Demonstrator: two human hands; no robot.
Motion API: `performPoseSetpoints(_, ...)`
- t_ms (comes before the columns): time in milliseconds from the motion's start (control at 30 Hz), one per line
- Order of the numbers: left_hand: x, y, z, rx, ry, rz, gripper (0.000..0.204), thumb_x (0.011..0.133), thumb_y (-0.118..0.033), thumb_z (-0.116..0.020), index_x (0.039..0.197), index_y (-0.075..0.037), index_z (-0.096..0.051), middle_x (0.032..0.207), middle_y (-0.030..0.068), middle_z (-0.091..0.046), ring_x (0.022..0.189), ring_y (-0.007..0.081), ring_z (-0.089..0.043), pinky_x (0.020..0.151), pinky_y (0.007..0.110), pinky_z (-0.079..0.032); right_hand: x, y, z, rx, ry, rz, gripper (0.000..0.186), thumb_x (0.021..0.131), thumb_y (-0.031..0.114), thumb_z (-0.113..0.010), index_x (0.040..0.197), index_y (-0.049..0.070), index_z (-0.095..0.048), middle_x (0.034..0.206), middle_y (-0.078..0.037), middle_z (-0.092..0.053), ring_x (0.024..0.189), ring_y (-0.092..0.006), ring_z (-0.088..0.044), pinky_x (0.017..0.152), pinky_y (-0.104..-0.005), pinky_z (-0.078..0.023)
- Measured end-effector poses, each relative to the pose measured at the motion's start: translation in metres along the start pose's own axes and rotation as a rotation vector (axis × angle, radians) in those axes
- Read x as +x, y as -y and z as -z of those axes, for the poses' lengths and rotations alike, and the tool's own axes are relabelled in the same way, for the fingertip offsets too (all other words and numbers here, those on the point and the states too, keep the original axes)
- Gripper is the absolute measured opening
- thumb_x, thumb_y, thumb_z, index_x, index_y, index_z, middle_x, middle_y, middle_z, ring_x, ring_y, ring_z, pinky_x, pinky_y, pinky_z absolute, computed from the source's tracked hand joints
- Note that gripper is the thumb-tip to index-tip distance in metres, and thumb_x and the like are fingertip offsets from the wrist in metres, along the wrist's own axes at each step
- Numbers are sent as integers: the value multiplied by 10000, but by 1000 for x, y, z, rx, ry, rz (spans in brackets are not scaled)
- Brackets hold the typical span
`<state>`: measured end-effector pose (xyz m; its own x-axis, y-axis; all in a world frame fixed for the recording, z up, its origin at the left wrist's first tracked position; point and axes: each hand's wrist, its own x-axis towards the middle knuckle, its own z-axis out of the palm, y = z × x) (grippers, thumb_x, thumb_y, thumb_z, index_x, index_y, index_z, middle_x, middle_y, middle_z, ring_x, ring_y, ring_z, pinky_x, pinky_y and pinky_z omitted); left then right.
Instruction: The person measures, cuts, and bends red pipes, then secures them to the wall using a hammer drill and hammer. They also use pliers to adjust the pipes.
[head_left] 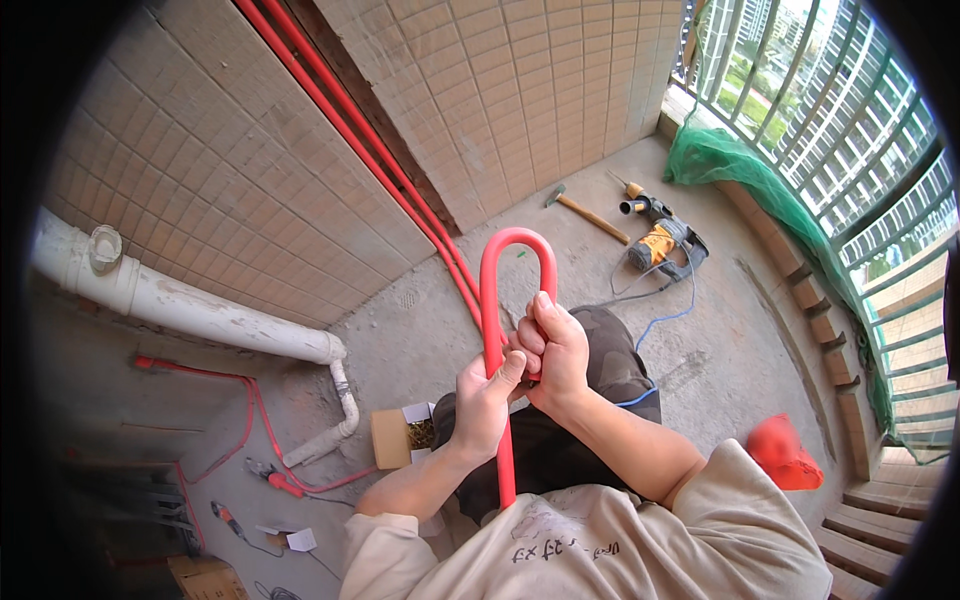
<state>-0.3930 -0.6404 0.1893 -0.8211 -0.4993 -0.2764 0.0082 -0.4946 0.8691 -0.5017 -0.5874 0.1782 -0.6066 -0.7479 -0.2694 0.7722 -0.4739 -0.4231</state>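
The left hand (487, 398) has its grip closed on the long leg of a red pipe (490, 310); the right hand (557, 352) grips the short end. The pipe, held above the lap, is already bent into a U but not fixed in place. Beyond lie a hammer (595, 219) and drill (658, 243) on the dusty concrete floor (700, 410), near a tiled wall (200, 170) and green netting (700, 155).

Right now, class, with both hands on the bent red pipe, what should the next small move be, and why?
Probably loosen the right hand slightly, to check whether the bend holds: the red pipe curves into a full U, with that hand closed on one leg and the left hand on the other.
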Motion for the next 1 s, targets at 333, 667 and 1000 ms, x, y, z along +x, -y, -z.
performPoseSetpoints(333, -11, -4, 6, 60, -19, -33, 331, 1038, -295, -559, 1139, 20, -565, 1047, 84, -630, 947, 154, -626, 792, 309, -537, -8, 0, -5, 13, 3, -60, 317, 1043, 301, -505, 789, 121, -446, 565, 39, -362, 456, -85, -308, 424, -254, -246)
performPoseSetpoints(667, -70, -75, 67, 234, 41, 281, 459, 1038, -500, -467, 962, -51, -526, 656, 39, -548, 471, 110, -528, 462, 247, -456, -10, 78, 1, -390, 254, -13, 293, 1035, 342, -536, 882, 95, -495, 591, 13, -369, 433, -95, -313, 416, -251, -275)
performPoseSetpoints(1000, -89, -146, 100, 1211, -155, -298, 577, 1044, -526, -435, 804, -11, -538, 592, 12, -463, 531, 104, -446, 498, 281, -377, 40, 131, -14, -1048, 515, 255, 336, 967, 348, -682, 891, 73, -504, 584, 48, -450, 435, -46, -404, 396, -228, -324)
